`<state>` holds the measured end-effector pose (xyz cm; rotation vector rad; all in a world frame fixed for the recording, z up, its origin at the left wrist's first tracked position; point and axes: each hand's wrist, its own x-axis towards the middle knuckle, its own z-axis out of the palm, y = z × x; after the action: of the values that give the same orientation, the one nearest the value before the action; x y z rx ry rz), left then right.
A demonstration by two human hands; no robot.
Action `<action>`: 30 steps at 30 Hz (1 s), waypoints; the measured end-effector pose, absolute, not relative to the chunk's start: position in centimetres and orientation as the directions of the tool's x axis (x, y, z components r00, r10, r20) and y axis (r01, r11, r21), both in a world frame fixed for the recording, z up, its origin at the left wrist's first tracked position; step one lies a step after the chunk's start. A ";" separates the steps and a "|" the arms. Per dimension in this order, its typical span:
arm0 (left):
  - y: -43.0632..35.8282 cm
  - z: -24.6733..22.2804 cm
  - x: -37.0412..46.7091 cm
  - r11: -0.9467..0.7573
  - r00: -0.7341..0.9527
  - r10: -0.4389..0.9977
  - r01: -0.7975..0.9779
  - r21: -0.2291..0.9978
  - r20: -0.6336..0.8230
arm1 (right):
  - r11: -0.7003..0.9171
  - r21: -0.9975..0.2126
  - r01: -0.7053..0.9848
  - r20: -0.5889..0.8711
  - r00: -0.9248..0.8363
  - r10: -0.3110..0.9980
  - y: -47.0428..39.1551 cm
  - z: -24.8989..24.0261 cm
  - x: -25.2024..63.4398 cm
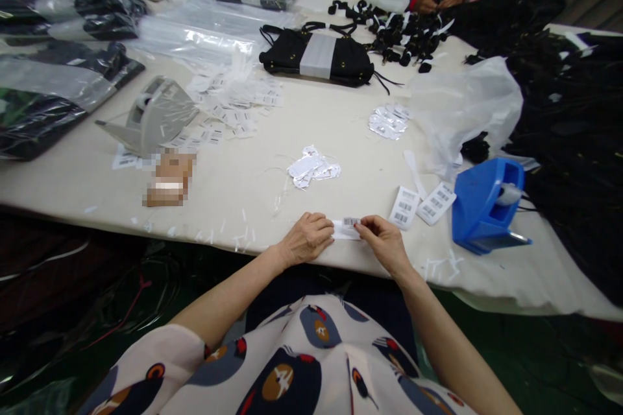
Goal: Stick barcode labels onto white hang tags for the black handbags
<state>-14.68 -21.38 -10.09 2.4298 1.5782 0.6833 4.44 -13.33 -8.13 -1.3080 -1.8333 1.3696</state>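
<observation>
At the near edge of the cloth-covered table, my left hand (308,238) rests with its fingers together on the left end of a white tag (343,232). My right hand (384,243) pinches a small barcode sticker (350,222) at the tag's right end. Beyond my hands lies a small pile of white tags (311,167). To the right of my right hand are two barcode label sheets (403,207), beside a blue tape dispenser (479,207). Another group of tags (388,121) sits farther back on the right.
A grey tape dispenser (158,115) and scattered barcode labels (233,100) are at the left. A folded black bag (350,59) lies at the centre back, with clear plastic (195,26) beside it. Black goods (559,117) heap at the right. Two people work across the table (272,117).
</observation>
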 end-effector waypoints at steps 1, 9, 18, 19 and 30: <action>-21.4 -9.9 -14.6 -0.405 0.310 0.909 0.814 0.416 0.279 | 0.049 -0.923 0.382 -0.133 -0.436 0.890 -13.2 -7.9 4.7; -20.7 -6.5 -13.2 -0.227 0.034 0.932 0.829 0.510 0.360 | 0.329 -0.828 0.455 -0.057 -0.651 0.757 -13.6 -5.3 5.3; -20.1 -5.8 -11.5 -0.294 0.191 0.948 0.832 0.471 0.253 | 0.600 -0.646 0.472 0.052 -0.757 0.652 -14.5 -4.1 5.2; -20.2 -5.9 -11.4 -0.288 0.177 0.948 0.826 0.484 0.263 | 0.580 -0.663 0.474 0.046 -0.747 0.663 -14.6 -4.1 5.3; -20.8 -5.6 -8.9 0.153 -0.493 0.823 -0.287 0.946 -0.282 | -0.171 -0.979 0.110 -0.192 -0.219 0.957 -16.7 -6.0 4.9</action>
<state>-8.90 -20.84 -5.57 0.5430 1.5053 1.5127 4.94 -16.66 -6.01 -1.2970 -1.3566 1.4768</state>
